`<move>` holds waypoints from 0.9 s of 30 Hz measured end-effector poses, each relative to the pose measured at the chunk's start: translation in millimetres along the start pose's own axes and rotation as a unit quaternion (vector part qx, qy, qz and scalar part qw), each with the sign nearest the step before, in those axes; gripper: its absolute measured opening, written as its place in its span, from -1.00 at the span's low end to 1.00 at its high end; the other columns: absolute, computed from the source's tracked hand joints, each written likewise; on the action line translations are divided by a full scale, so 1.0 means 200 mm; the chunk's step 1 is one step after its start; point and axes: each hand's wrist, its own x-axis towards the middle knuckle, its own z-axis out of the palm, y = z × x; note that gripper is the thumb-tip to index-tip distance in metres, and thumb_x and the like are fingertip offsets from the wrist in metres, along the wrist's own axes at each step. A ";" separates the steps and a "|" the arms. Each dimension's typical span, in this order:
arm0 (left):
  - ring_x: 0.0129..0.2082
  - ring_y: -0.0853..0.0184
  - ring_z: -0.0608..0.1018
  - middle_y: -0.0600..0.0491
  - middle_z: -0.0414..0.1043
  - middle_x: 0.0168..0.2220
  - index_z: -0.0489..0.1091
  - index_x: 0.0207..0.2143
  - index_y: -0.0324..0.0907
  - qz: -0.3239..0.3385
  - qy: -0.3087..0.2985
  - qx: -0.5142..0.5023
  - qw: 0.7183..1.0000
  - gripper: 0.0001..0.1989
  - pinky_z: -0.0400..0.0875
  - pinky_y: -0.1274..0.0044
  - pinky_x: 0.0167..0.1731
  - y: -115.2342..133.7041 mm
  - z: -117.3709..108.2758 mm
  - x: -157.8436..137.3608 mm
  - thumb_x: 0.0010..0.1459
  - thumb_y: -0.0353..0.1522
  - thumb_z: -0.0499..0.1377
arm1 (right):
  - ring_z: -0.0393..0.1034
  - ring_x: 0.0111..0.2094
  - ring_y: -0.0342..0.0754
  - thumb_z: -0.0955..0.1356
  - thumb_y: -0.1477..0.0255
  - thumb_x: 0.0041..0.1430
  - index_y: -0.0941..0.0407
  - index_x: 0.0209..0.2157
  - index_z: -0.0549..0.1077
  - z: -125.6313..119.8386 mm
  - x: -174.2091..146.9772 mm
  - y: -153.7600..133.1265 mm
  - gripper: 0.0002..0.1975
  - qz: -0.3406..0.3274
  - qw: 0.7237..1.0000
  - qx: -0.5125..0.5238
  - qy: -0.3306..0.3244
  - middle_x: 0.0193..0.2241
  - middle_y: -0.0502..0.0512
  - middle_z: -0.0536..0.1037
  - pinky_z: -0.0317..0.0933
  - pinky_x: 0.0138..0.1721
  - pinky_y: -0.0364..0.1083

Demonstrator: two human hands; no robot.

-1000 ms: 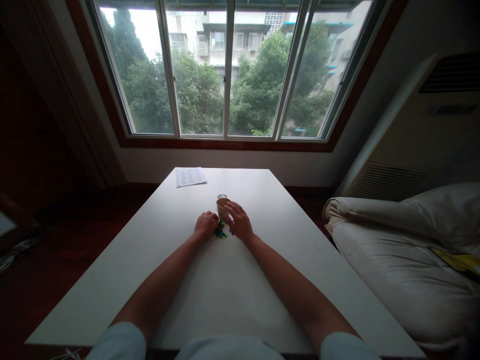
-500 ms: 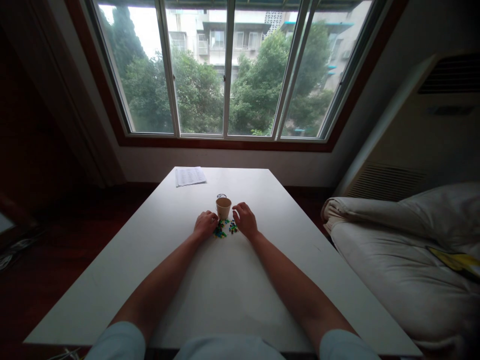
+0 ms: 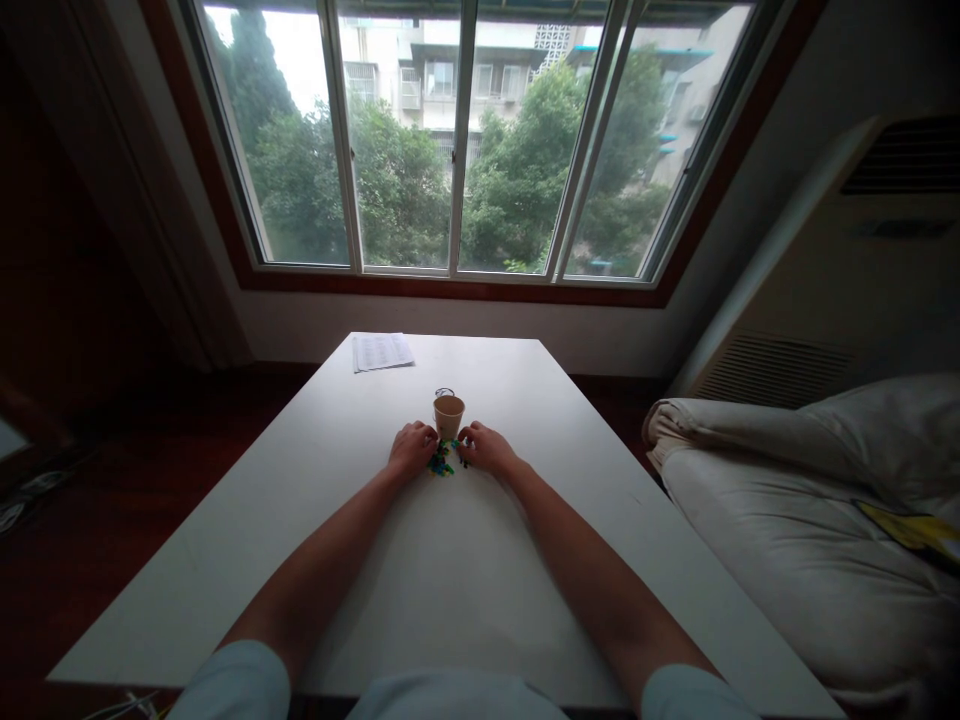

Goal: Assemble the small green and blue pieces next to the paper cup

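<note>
A paper cup [image 3: 449, 421] is flanked by the curled left hand [image 3: 412, 446] and right hand [image 3: 486, 447]; whether coloured pieces [image 3: 440, 464] are held cannot be told.

V. dim, daylight thru window [image 3: 495, 150], sheen on tbl [image 3: 487, 362], dark stretched edges

A pale blue-grey, short-sleeved top [image 3: 457, 697] is worn. The left sleeve [image 3: 236, 682] and the right sleeve [image 3: 691, 692] are finished with plain, curved hems; the left forearm [image 3: 337, 558], right forearm [image 3: 579, 550], left hand [image 3: 412, 446] and right hand [image 3: 487, 448] are uncovered.
</note>
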 end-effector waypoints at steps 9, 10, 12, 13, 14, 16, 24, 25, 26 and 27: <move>-0.08 0.23 0.48 -0.04 0.51 -0.11 0.58 -0.18 -0.10 0.014 0.001 -0.001 1.000 -0.77 0.31 0.47 -0.07 -0.02 0.01 0.01 0.23 -0.31 0.13 | 0.38 -0.08 -0.02 0.35 0.30 0.29 0.03 -0.06 0.51 0.05 -0.01 -0.03 -0.77 -0.032 0.999 -0.021 0.022 -0.14 0.10 0.48 0.18 -0.14 -0.14; -0.08 0.24 0.48 -0.04 0.51 -0.11 0.57 -0.18 -0.10 0.014 0.002 0.000 1.000 -0.77 0.31 0.47 -0.07 -0.02 0.01 0.01 0.23 -0.31 0.13 | 0.38 -0.08 -0.03 0.34 0.33 0.30 0.04 -0.08 0.51 0.06 -0.01 -0.03 -0.79 -0.030 0.999 -0.022 0.027 -0.15 0.10 0.48 0.18 -0.14 -0.14; -0.08 0.24 0.48 -0.04 0.51 -0.12 0.57 -0.18 -0.11 0.015 0.003 0.003 1.000 -0.78 0.31 0.48 -0.08 -0.02 0.02 0.01 0.23 -0.32 0.13 | 0.38 -0.11 -0.03 0.31 0.36 0.33 0.05 -0.11 0.52 0.07 0.00 -0.04 -0.81 -0.022 0.999 -0.022 0.032 -0.17 0.11 0.49 0.17 -0.15 -0.14; -0.09 0.24 0.48 -0.04 0.51 -0.12 0.57 -0.18 -0.11 0.015 0.004 0.004 1.000 -0.78 0.31 0.48 -0.08 -0.02 0.02 0.01 0.23 -0.32 0.12 | 0.38 -0.12 -0.04 0.30 0.37 0.34 0.06 -0.12 0.53 0.07 0.00 -0.05 -0.82 -0.018 0.999 -0.022 0.034 -0.18 0.11 0.49 0.17 -0.16 -0.14; -0.09 0.24 0.48 -0.04 0.51 -0.12 0.57 -0.18 -0.10 0.013 0.005 0.006 1.000 -0.78 0.31 0.48 -0.08 -0.02 0.02 0.01 0.23 -0.32 0.12 | 0.38 -0.13 -0.04 0.29 0.38 0.35 0.06 -0.13 0.53 0.08 0.00 -0.06 -0.81 -0.014 0.999 -0.022 0.036 -0.19 0.12 0.50 0.17 -0.16 -0.14; -0.09 0.24 0.48 -0.03 0.51 -0.12 0.57 -0.18 -0.10 0.010 0.006 0.006 1.000 -0.77 0.31 0.48 -0.08 -0.02 0.02 0.01 0.23 -0.32 0.12 | 0.39 -0.15 -0.03 0.28 0.39 0.36 0.07 -0.14 0.54 0.08 0.00 -0.07 -0.80 -0.009 0.999 -0.021 0.038 -0.20 0.14 0.50 0.17 -0.17 -0.14; -0.08 0.23 0.48 -0.04 0.51 -0.11 0.57 -0.19 -0.10 0.009 0.002 0.004 1.000 -0.78 0.31 0.47 -0.08 -0.01 0.01 0.00 0.23 -0.32 0.13 | 0.39 -0.13 -0.02 0.28 0.36 0.35 0.07 -0.12 0.55 0.06 -0.02 -0.10 -0.78 -0.021 0.999 -0.014 0.043 -0.19 0.15 0.51 0.19 -0.14 -0.13; -0.08 0.23 0.48 -0.03 0.52 -0.11 0.57 -0.20 -0.10 0.010 0.004 0.004 1.000 -0.78 0.31 0.47 -0.08 -0.01 0.01 0.00 0.23 -0.32 0.13 | 0.39 -0.13 -0.02 0.28 0.36 0.34 0.07 -0.12 0.55 0.06 -0.02 -0.10 -0.78 -0.022 0.999 -0.012 0.041 -0.18 0.15 0.51 0.20 -0.13 -0.12; -0.08 0.23 0.48 -0.03 0.52 -0.11 0.57 -0.20 -0.10 0.011 0.006 0.004 1.000 -0.79 0.31 0.47 -0.08 -0.02 0.02 0.01 0.23 -0.32 0.13 | 0.39 -0.12 -0.02 0.30 0.36 0.33 0.07 -0.11 0.55 0.05 -0.02 -0.10 -0.78 -0.025 0.999 -0.009 0.039 -0.18 0.14 0.51 0.20 -0.13 -0.12; -0.09 0.23 0.48 -0.03 0.52 -0.11 0.57 -0.20 -0.10 0.012 0.008 0.004 1.000 -0.79 0.31 0.46 -0.08 -0.02 0.02 0.01 0.23 -0.32 0.13 | 0.39 -0.11 -0.02 0.31 0.36 0.31 0.06 -0.10 0.55 0.05 -0.03 -0.10 -0.78 -0.029 0.999 -0.006 0.037 -0.17 0.14 0.51 0.20 -0.12 -0.12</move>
